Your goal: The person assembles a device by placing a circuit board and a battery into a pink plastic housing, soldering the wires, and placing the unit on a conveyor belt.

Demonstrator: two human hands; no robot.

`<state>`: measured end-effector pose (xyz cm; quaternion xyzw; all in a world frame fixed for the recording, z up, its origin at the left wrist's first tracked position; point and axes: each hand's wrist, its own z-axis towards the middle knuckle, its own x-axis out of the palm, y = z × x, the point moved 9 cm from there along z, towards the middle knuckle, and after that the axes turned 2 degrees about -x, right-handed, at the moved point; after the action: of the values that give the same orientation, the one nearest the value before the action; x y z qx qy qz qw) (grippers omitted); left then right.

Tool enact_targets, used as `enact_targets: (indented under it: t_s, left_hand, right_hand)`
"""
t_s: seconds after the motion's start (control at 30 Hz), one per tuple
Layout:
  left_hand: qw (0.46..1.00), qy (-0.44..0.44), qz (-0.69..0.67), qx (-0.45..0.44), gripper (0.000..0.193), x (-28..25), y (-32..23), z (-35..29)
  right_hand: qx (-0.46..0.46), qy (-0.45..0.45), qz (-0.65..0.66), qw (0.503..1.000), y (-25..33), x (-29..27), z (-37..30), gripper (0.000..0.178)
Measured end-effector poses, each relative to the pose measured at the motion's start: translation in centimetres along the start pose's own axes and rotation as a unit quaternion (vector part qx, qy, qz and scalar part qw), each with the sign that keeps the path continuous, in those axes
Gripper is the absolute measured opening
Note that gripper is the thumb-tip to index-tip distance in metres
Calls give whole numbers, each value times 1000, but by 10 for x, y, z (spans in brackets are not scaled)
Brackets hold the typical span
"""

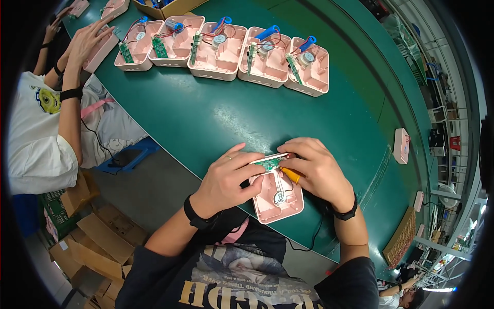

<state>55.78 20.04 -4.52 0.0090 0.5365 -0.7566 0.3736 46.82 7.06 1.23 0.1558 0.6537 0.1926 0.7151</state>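
Note:
A pale pink plastic housing (265,206) lies open side up near the front table edge. Inside it is a round speaker (279,198) with thin wires. At the housing's far end a green circuit board (270,164) lies between my hands. My left hand (229,175) is closed on the housing's left far corner, fingertips at the board's left end. My right hand (319,172) pinches the board's right end, its fingertips partly hidden. Against the right fingers an orange cylindrical thing (291,175) slants into the housing; I cannot tell whether the hand holds it.
Across the green table (206,118) stands a row of several pink housings (221,56) with boards, speakers and blue batteries. At the left a co-worker's hands (85,44) touch another housing. A single pink part (401,146) lies at the right. Cardboard boxes (105,237) stand on the floor.

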Motion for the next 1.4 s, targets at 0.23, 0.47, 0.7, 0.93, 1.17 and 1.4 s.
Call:
enact_targets:
  t_s: [0.23, 0.47, 0.7, 0.93, 1.17, 1.4]
  left_hand:
    - [999, -2, 42, 6, 22, 4, -7, -1]
    - [998, -8, 60, 6, 21, 5, -9, -1]
    - [998, -29, 60, 24, 16, 1, -12, -2]
    - [994, -64, 89, 3, 14, -1, -9, -6]
    - [993, -55, 100, 15, 14, 1, -9, -7]
    - [992, -50, 110, 21, 13, 3, -10, -5]
  right_hand:
    - [44, 37, -27, 998, -1, 0, -1, 21]
    - [20, 61, -77, 995, 3, 0, -4, 27]
    - [92, 40, 41, 994, -49, -23, -7, 33]
    - [198, 51, 12, 979, -44, -5, -35, 38]
    - [142, -65, -64, 986, 21, -1, -45, 31]
    - [155, -62, -23, 986, 22, 26, -55, 32]
